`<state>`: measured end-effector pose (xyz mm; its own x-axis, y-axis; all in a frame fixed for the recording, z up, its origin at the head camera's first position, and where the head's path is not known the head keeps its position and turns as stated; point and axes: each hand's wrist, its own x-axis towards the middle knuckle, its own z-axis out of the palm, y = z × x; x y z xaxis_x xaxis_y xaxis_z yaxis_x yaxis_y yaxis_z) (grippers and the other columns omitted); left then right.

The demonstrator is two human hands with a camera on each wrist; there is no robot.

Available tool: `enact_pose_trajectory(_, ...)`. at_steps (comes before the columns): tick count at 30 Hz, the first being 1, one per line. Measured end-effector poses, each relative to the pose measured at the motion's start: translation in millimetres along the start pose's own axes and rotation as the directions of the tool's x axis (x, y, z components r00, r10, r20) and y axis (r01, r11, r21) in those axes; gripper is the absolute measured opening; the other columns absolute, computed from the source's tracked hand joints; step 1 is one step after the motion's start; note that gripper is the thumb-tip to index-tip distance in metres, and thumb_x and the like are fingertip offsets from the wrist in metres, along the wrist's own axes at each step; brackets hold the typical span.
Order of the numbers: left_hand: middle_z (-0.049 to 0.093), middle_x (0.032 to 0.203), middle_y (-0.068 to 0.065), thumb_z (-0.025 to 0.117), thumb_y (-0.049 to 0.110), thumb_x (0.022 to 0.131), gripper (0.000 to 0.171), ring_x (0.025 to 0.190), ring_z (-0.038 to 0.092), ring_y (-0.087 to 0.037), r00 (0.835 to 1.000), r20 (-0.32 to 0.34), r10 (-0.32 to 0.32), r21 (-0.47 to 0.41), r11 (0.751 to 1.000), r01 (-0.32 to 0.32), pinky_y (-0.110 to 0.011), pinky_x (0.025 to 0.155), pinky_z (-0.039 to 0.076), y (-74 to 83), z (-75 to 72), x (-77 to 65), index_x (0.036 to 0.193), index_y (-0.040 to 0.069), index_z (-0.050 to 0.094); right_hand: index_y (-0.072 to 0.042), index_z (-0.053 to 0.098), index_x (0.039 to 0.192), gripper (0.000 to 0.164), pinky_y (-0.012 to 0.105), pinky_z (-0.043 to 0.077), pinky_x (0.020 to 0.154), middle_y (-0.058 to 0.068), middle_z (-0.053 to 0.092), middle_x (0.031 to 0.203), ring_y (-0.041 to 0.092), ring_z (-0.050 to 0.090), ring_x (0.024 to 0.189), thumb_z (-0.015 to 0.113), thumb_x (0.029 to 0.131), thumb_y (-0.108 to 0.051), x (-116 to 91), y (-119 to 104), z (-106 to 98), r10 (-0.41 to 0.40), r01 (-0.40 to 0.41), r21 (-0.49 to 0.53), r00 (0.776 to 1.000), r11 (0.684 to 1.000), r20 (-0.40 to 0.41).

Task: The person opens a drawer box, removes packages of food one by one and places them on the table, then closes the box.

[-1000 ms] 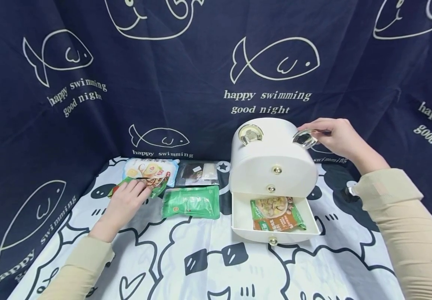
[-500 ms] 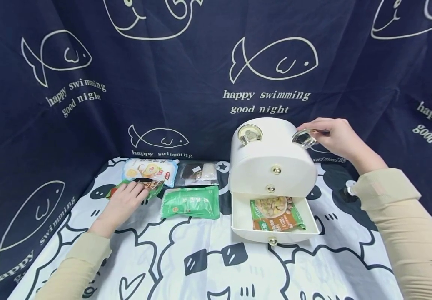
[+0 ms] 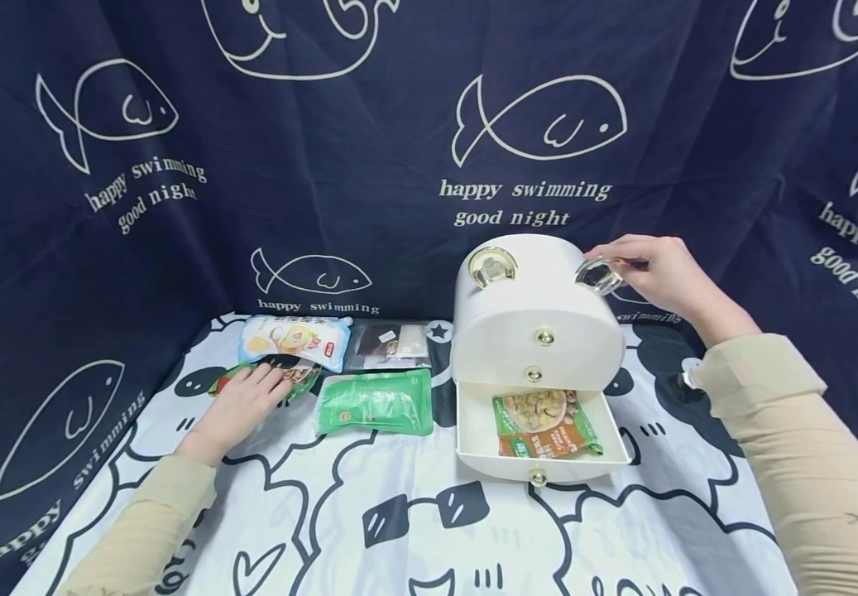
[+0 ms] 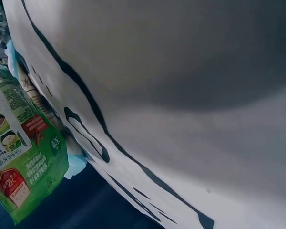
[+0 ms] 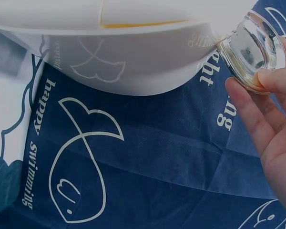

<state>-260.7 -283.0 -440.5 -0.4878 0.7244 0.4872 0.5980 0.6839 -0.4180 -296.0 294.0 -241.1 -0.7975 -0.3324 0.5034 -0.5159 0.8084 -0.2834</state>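
My left hand [image 3: 238, 414] grips a green food packet [image 3: 302, 378] at the left of the table. In the left wrist view, the printed back of this food packet [image 4: 35, 152] shows, and it is tilted. My right hand [image 3: 663, 273] holds the shiny gold round ear [image 3: 598, 276] on the upper right of a white box [image 3: 533, 281]. In the right wrist view, thumb and fingers of my right hand [image 5: 281, 109] pinch the rim of that ear. The box's bottom drawer [image 3: 475, 418] is pulled out, and a green and brown food packet [image 3: 544, 426] lies in it.
Beside my left hand lies a plump green packet [image 3: 376, 401]. Behind are a white and blue bag [image 3: 298, 338] and a clear packet with dark and white contents [image 3: 391, 343]. A dark blue fish-print curtain [image 3: 369, 165] stands behind the patterned tablecloth [image 3: 339, 513].
The green packet in my left hand has come down and towards me, uncovering more of the white and blue bag. My right hand keeps its hold on the ear.
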Motion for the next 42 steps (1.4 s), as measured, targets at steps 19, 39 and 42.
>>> enact_pose_trajectory(19, 0.055, 0.097, -0.010, 0.037, 0.011, 0.085, 0.022, 0.090, 0.051, -0.031, 0.990, 0.139, -0.016, 0.003, 1.000, 0.015, -0.043, 0.070, 0.045, 0.1, 8.3, -4.8, 0.097, 0.010, 0.055, -0.015, 0.074, 0.102, 0.033, 0.013, 0.036, 0.059, 0.005, 0.069, 0.104, 0.006, 0.048, 0.074, 0.062, 0.081, 0.008, 0.7, 1.4, 1.4, 0.014, -0.014, -0.014, 1.000, 1.000, 0.010)
enact_pose_trajectory(39, 0.059, 0.123, -0.017, 0.055, 0.001, 0.085, 0.034, 0.113, 0.056, -0.038, 0.893, 0.431, -0.126, -0.044, 0.986, 0.161, -0.050, 0.087, 0.049, 4.6, 12.2, -6.3, 0.117, 0.013, 0.060, -0.016, 0.075, 0.100, 0.033, 0.011, 0.034, 0.060, 0.006, 0.070, 0.101, 0.001, 0.049, 0.075, 0.064, 0.080, 0.009, 2.1, 1.4, 1.6, -0.022, 0.022, 0.018, 1.000, 1.000, -0.006)
enact_pose_trajectory(42, 0.060, 0.121, -0.017, 0.055, 0.000, 0.085, 0.036, 0.112, 0.056, -0.038, 0.891, 0.431, -0.140, -0.074, 0.979, 0.190, -0.051, 0.088, 0.048, 4.4, 11.6, -7.3, 0.118, 0.014, 0.060, -0.016, 0.075, 0.100, 0.033, 0.011, 0.034, 0.061, 0.006, 0.070, 0.102, 0.001, 0.049, 0.075, 0.064, 0.081, 0.008, 2.1, 0.8, 1.4, -0.013, 0.013, 0.018, 1.000, 1.000, -0.003)
